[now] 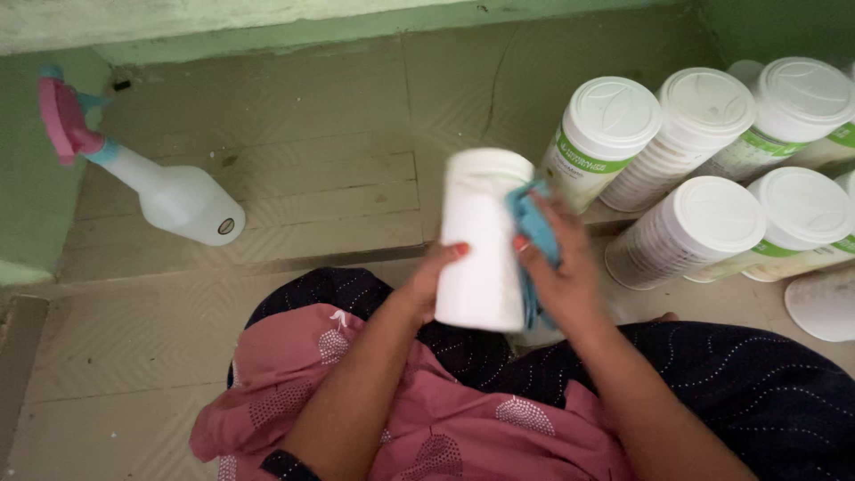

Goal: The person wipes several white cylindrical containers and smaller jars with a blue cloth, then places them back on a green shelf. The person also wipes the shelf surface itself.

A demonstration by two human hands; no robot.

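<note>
1. a view from above of a person sitting on a tiled floor [294, 178], looking down at their own two hands and lap.
2. the left hand [434, 278] is curled around the left side of a white canister [481, 240], with the thumb pressed on its front; it holds the canister upright above the lap.
3. the right hand [561, 267] is closed on a blue cloth [534, 227] and presses that cloth against the right side of the same canister.
4. the canister is plain white with a white lid, and it sits between the two hands near the middle of the view.
5. to the right, a cluster of similar white canisters [712, 160] with white lids and green label bands stands on the floor, close together, some touching.
6. to the left, well apart from the hands, a clear spray bottle [178, 200] with a pink and blue trigger head lies tilted against a green wall [27, 178].
7. the person's lap is covered by pink dotted fabric [419, 419] and dark blue dotted fabric [757, 392].
</note>
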